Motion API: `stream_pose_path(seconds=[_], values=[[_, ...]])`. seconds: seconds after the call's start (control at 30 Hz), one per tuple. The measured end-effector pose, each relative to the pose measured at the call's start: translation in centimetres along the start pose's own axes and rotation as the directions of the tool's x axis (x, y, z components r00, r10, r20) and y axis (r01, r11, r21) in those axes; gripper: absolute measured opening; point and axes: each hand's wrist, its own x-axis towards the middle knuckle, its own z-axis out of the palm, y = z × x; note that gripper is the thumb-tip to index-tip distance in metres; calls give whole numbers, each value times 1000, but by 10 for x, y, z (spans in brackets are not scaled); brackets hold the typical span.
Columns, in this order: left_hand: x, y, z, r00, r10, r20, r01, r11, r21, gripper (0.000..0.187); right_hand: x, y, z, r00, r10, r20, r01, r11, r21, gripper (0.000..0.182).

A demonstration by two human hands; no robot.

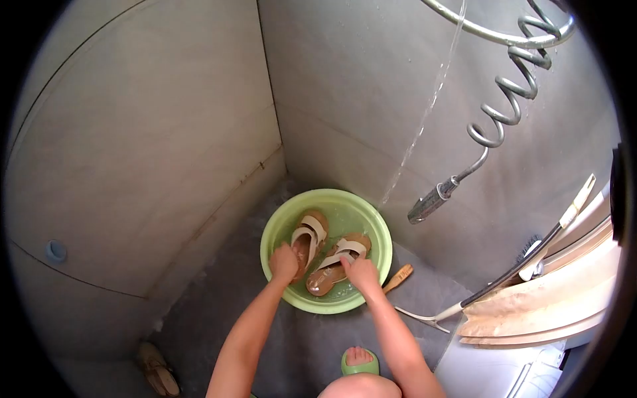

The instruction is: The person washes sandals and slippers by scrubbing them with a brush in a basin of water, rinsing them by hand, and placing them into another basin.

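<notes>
A round green basin [326, 308] stands on the grey floor with water in it. Two sandals with cream straps lie inside, a left one [309, 242] and a right one [340, 265]. My left hand [284, 263] is closed on the near left side of the left sandal. At the right sandal's strap, my right hand [360, 272] is closed on its edge. The undersides of both hands' fingers are partly hidden. A thin stream of water [424, 116] falls toward the basin's back right side.
A wooden-handled brush [398, 278] lies right of the basin. A coiled hose with a nozzle [431, 202] hangs at the right wall. A long-handled tool [511, 272] leans at the right. Another shoe [158, 370] is at lower left; my green slipper [360, 369] is in front.
</notes>
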Motion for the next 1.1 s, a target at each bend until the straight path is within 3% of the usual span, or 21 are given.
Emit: stream_pose_path(seconds=[0.07, 0.1, 0.13, 0.17, 0.2, 0.23, 0.3, 0.33, 0.37, 0.43, 0.47, 0.5, 0.57, 0.63, 0.7, 0.73, 0.8, 0.83, 0.9, 1.03, 1.1], values=[[-14, -4, 2, 1000, -4, -11, 3, 997, -81, 40, 46, 10, 56, 989, 39, -143, 17, 928, 373, 81], [-23, -3, 2, 989, 144, -46, -150, 972, -179, 44, 65, 18, 79, 989, 35, -142, 20, 929, 370, 81], [-31, 1, 2, 953, 285, -99, -301, 915, -270, 48, 84, 26, 97, 969, 17, -246, 119, 842, 526, 91], [-34, 6, 2, 957, 281, -75, -289, 896, -337, 54, 95, 27, 103, 936, 17, -352, 232, 721, 652, 105], [-24, 9, 4, 975, 203, 93, -119, 825, -553, 59, 79, 14, 88, 910, 29, -415, 202, 841, 501, 102], [-15, 11, 10, 947, 161, 278, 89, 700, -709, 65, 63, 1, 70, 908, 27, -418, 203, 845, 495, 102], [-19, 20, 31, 956, 125, 266, 145, 588, -796, 70, 38, -17, 41, 931, -51, -361, 204, 894, 399, 94], [-18, 26, 38, 965, 86, 247, 180, 468, -865, 76, 32, -22, 33, 949, -74, -305, 217, 856, 469, 80], [-14, 29, 41, 967, 94, 237, 169, 461, -871, 76, 42, -17, 36, 945, -78, -318, 226, 857, 462, 80], [-11, 24, 54, 915, 106, 390, 350, 277, -895, 83, 62, -10, 49, 976, -36, -213, 197, 557, 807, 71], [-12, 21, 62, 930, 128, 344, 271, 393, -879, 81, 61, -12, 60, 975, 12, -223, 158, 671, 724, 68], [-14, 16, 57, 930, 122, 347, 275, 398, -875, 81, 56, -17, 67, 971, 60, -233, 104, 770, 630, 66], [-19, 18, 35, 694, 179, 698, 719, -114, -686, 76, 72, -9, 83, 970, -244, -21, 38, 64, 997, 64], [-19, 21, 34, 723, 121, 680, 686, -14, -727, 68, 76, -12, 84, 967, -247, 63, -37, 109, 993, 64], [-8, 12, 54, 859, 130, 495, 507, -77, -859, 65, 76, -11, 82, 958, -270, -95, 176, 297, 938, 67], [-13, 13, 43, 859, 125, 496, 507, -75, -859, 65, 61, -12, 69, 958, -272, -91, 173, 294, 940, 67], [-31, 20, 2, 974, 28, 224, 196, 387, -901, 66, 14, -22, 25, 950, -157, -272, 280, 813, 511, 67], [-36, 23, -7, 973, 25, 229, 202, 387, -900, 66, 14, -24, 23, 951, -154, -267, 275, 814, 512, 67], [-43, 31, -21, 1000, -16, 16, 20, 926, -376, 70, 15, -26, 19, 964, -52, -262, 140, 935, 327, 73], [-38, 35, 9, 998, -37, 42, 31, 992, 125, 71, 31, -21, 44, 981, 17, -195, -24, 999, -33, 72], [-31, 36, 16, 993, -50, 105, 34, 988, 151, 73, 39, -10, 55, 965, -22, -262, -13, 991, -134, 71]])
